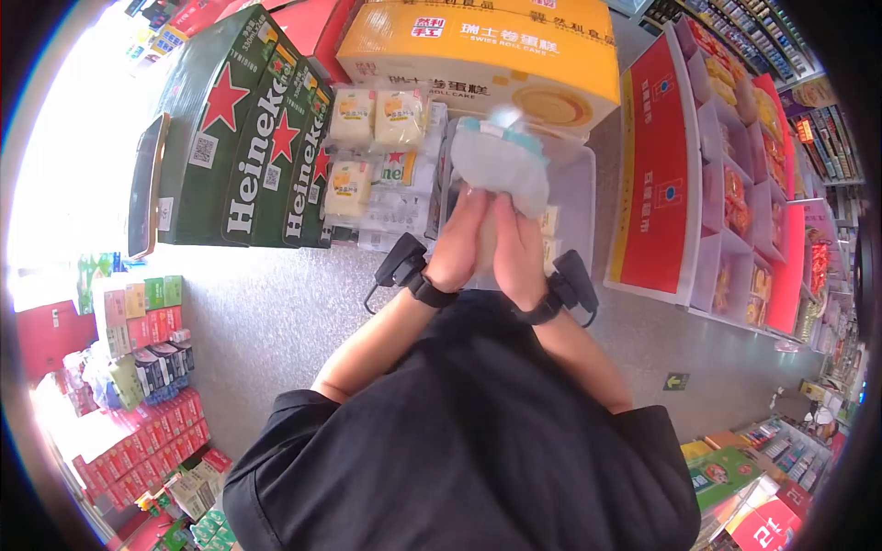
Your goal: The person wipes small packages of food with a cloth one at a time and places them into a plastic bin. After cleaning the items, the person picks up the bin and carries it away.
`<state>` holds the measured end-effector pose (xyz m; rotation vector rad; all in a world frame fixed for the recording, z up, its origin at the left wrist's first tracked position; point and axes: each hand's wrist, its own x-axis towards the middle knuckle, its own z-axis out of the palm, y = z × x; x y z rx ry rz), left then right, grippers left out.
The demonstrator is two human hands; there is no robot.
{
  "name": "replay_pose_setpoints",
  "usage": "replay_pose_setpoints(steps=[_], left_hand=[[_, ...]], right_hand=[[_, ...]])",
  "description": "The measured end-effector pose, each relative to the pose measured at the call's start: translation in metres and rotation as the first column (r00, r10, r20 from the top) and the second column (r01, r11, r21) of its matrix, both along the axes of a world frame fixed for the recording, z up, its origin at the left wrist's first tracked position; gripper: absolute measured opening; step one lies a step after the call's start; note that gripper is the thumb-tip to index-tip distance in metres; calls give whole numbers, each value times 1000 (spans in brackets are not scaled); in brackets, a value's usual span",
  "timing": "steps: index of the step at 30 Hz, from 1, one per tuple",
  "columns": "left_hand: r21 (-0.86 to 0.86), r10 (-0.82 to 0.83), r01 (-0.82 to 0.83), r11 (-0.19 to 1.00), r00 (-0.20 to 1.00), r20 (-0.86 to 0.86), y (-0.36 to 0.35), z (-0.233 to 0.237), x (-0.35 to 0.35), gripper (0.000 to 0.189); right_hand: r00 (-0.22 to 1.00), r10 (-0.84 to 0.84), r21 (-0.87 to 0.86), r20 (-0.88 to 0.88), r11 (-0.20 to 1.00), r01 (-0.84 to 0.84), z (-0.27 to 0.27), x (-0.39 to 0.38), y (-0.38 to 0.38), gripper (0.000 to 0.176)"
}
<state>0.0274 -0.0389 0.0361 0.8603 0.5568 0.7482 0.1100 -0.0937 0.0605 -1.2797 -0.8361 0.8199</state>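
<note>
Both my hands are raised close together in front of me, with a soft, whitish packet with pale teal patches between them. My left hand grips its lower left side and my right hand its lower right side. Most fingertips are hidden behind or against the packet, and its top is blurred. Below and behind the hands is a clear plastic bin, where a few wrapped cakes show near my right hand. Left of the bin, several wrapped cakes lie on a Heineken carton.
Green Heineken boxes stand at the left, with a phone-like device at their side. A yellow Swiss roll carton is at the back. A red display stand with divided snack compartments rises at the right. Grey floor lies around me.
</note>
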Motion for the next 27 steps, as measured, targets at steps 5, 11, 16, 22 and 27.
replay_pose_setpoints(steps=[5, 11, 16, 22, 27], left_hand=[[-195, 155, -148, 970, 988, 22, 16, -15, -5, 43], [-271, 74, -48, 961, 994, 85, 45, -15, -24, 43], [-249, 21, 5, 968, 995, 102, 28, -15, -9, 46], [-21, 108, -107, 994, 994, 16, 13, -6, 13, 47], [359, 355, -286, 888, 924, -144, 54, -33, 3, 43]], right_hand=[[998, 27, 98, 63, 995, -33, 8, -22, -17, 29], [989, 107, -153, -102, 981, -122, -6, 2, -60, 38], [990, -112, -251, -85, 964, 87, 12, 21, -31, 44], [997, 2, 24, -77, 1000, 0, -15, -8, -17, 40], [979, 203, -111, 31, 974, -199, -8, -21, -51, 39]])
